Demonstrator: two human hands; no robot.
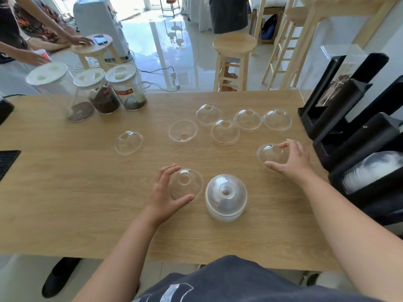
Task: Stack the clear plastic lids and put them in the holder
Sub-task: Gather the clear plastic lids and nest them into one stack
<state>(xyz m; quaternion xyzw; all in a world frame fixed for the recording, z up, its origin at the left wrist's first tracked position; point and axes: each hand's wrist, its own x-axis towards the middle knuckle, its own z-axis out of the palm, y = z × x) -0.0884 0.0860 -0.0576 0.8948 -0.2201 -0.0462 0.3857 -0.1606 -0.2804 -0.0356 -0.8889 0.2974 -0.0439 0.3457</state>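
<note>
Several clear dome lids lie scattered on the wooden table [65,192]. A stack of lids [226,197] stands near the front middle. Just left of it, my left hand [164,196] grips one dome lid [187,184] by thumb and fingers. Further right, my right hand [293,159] is closed around another dome lid [271,154], tilted on its side. One loose lid [183,130] lies upside down; others [225,131] sit dome-up behind it, and one [128,142] lies apart to the left. The black holder [357,140] stands at the table's right edge, with stacked lids [373,171] in its lower slot.
Three jars with white tops [96,92] stand at the back left. A black mat [7,160] lies at the left edge. Wooden stools [234,59] stand beyond the table. Another person's hands [80,41] rest on a stool at the far left.
</note>
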